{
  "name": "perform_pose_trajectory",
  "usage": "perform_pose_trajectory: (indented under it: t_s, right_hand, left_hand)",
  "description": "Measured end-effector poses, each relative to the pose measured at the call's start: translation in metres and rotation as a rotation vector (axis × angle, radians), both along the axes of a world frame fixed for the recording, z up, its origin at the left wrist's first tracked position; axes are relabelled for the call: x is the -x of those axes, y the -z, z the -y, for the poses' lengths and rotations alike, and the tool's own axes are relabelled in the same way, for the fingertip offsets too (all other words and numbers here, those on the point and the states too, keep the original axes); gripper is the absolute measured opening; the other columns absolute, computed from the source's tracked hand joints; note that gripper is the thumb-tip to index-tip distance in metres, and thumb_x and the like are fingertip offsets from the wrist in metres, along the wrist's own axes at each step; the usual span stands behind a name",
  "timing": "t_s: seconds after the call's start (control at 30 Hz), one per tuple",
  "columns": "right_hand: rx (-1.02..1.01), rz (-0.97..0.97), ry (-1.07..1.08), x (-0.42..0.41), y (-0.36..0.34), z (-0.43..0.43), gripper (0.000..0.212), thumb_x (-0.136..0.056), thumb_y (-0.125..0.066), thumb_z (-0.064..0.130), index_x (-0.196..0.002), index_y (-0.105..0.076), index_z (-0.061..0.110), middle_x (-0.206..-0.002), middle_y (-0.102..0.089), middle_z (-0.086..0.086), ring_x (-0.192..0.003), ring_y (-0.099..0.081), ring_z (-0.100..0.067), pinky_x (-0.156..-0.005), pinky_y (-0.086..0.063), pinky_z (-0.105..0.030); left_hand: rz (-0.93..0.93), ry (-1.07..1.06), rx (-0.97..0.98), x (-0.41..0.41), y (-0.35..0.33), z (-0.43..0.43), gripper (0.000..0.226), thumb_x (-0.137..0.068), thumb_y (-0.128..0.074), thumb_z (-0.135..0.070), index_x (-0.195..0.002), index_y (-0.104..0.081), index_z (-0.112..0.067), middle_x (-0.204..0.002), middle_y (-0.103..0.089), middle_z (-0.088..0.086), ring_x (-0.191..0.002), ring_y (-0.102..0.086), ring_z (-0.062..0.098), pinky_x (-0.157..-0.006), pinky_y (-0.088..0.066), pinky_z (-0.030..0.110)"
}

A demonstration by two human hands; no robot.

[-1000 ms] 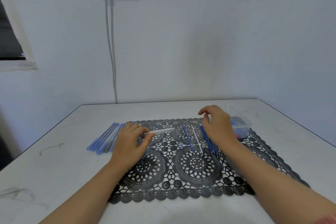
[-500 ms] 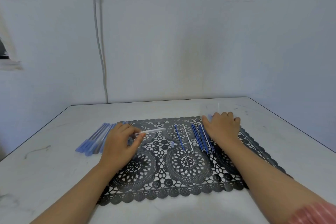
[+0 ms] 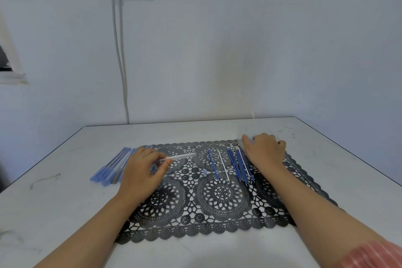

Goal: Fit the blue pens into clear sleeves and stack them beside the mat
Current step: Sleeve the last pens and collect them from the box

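over the mat (image 3: 221, 193), clear sleeve (image 3: 182, 156) crosswise

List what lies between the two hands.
Head view: loose blue pens, a white stick and a small blue cap, beyond the clear sleeve the left hand pinches.

The left hand (image 3: 141, 169) is pinching a clear sleeve (image 3: 180, 156) over the mat (image 3: 221, 193). The right hand (image 3: 264, 150) is resting beside loose blue pens (image 3: 238, 165). Sleeved pens (image 3: 111, 167) are lying left of the mat.
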State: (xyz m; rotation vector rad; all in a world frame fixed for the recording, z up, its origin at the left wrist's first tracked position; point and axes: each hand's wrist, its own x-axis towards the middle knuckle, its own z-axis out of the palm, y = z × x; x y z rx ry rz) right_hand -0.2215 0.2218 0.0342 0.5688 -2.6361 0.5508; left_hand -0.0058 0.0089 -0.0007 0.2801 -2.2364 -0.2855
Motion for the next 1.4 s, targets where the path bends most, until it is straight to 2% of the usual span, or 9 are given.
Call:
perform_pose_trajectory:
  t_s: [0.13,0.27,0.4,0.5,0.6,0.83,1.1,1.27,1.4]
  right_hand:
    - [0.280,-0.136,-0.238,0.005,0.002,0.003,0.033,-0.092,-0.043,0.015,-0.117,-0.063,0.012,-0.120,-0.061,-0.006,-0.112,-0.051,-0.020,-0.100,-0.029,-0.038]
    - [0.411,-0.355,-0.498,0.007,0.004,0.009,0.037,-0.076,-0.057,-0.013,-0.107,-0.069,0.004,-0.095,-0.067,-0.011,-0.089,-0.060,-0.028,-0.083,-0.048,-0.046]
    - [0.387,-0.551,-0.613,0.000,0.005,0.013,0.025,-0.076,-0.065,-0.003,-0.099,-0.071,0.005,-0.083,-0.064,-0.009,-0.082,-0.054,-0.021,-0.073,-0.042,-0.031]
    - [0.325,-0.717,-0.632,-0.004,0.008,0.016,0.017,-0.083,-0.059,0.011,-0.092,-0.072,0.006,-0.088,-0.062,-0.010,-0.091,-0.049,-0.021,-0.074,-0.041,-0.034]
    - [0.275,-0.809,-0.705,-0.008,0.010,0.020,0.011,-0.080,-0.065,0.005,-0.089,-0.070,0.006,-0.092,-0.066,-0.009,-0.098,-0.055,-0.024,-0.084,-0.042,-0.036]
    - [0.095,-0.740,-0.866,-0.028,0.008,0.023,0.042,-0.072,-0.048,-0.012,-0.105,-0.067,0.006,-0.079,-0.056,-0.008,-0.072,-0.047,-0.020,-0.059,-0.041,-0.028]
    - [-0.046,-0.625,-0.905,-0.043,0.010,0.028,0.060,-0.072,-0.034,-0.003,-0.119,-0.062,0.021,-0.083,-0.064,0.001,-0.070,-0.057,-0.016,-0.059,-0.045,-0.026]
    - [-0.035,-0.608,-0.909,-0.043,0.012,0.028,0.072,-0.055,-0.071,-0.016,-0.117,-0.064,0.021,-0.081,-0.064,0.002,-0.069,-0.058,-0.016,-0.062,-0.045,-0.025]
    - [-0.027,-0.603,-0.898,-0.042,0.013,0.030,0.073,-0.054,-0.078,-0.013,-0.116,-0.065,0.022,-0.080,-0.064,0.003,-0.068,-0.057,-0.015,-0.063,-0.045,-0.024]
  left_hand:
    - [0.000,-0.008,0.008,0.001,0.001,0.002,0.034,-0.085,-0.045,-0.051,-0.083,-0.066,-0.025,-0.071,-0.053,-0.015,-0.074,-0.046,0.007,-0.064,-0.035,0.021]
    - [0.000,-0.004,0.005,0.001,0.000,0.002,0.034,-0.085,-0.045,-0.051,-0.082,-0.066,-0.025,-0.071,-0.052,-0.017,-0.074,-0.046,0.004,-0.065,-0.034,0.017]
    - [-0.002,-0.008,0.004,0.001,-0.001,0.001,0.034,-0.085,-0.045,-0.051,-0.083,-0.066,-0.025,-0.072,-0.052,-0.018,-0.075,-0.045,0.004,-0.066,-0.033,0.016]
    - [-0.002,-0.014,0.005,0.000,-0.001,0.002,0.033,-0.085,-0.045,-0.051,-0.084,-0.066,-0.025,-0.073,-0.052,-0.019,-0.075,-0.045,0.004,-0.066,-0.032,0.015]
    - [-0.003,-0.017,0.005,0.001,-0.001,0.002,0.035,-0.085,-0.045,-0.051,-0.084,-0.067,-0.024,-0.072,-0.051,-0.020,-0.075,-0.044,0.005,-0.066,-0.032,0.016]
    - [-0.007,-0.015,-0.007,0.000,-0.001,0.001,0.036,-0.084,-0.046,-0.051,-0.086,-0.068,-0.023,-0.073,-0.052,-0.018,-0.075,-0.044,0.005,-0.066,-0.033,0.018]
    - [-0.013,-0.006,-0.011,0.000,-0.002,-0.001,0.034,-0.084,-0.046,-0.050,-0.085,-0.067,-0.023,-0.073,-0.052,-0.018,-0.075,-0.045,0.005,-0.067,-0.031,0.015]
    - [-0.007,0.000,-0.018,0.000,-0.002,0.000,0.035,-0.084,-0.047,-0.050,-0.086,-0.067,-0.022,-0.073,-0.054,-0.014,-0.076,-0.046,0.007,-0.068,-0.032,0.016]
    - [-0.001,0.013,-0.020,0.000,-0.002,-0.002,0.032,-0.084,-0.047,-0.050,-0.085,-0.066,-0.024,-0.073,-0.051,-0.017,-0.076,-0.045,0.007,-0.069,-0.032,0.015]
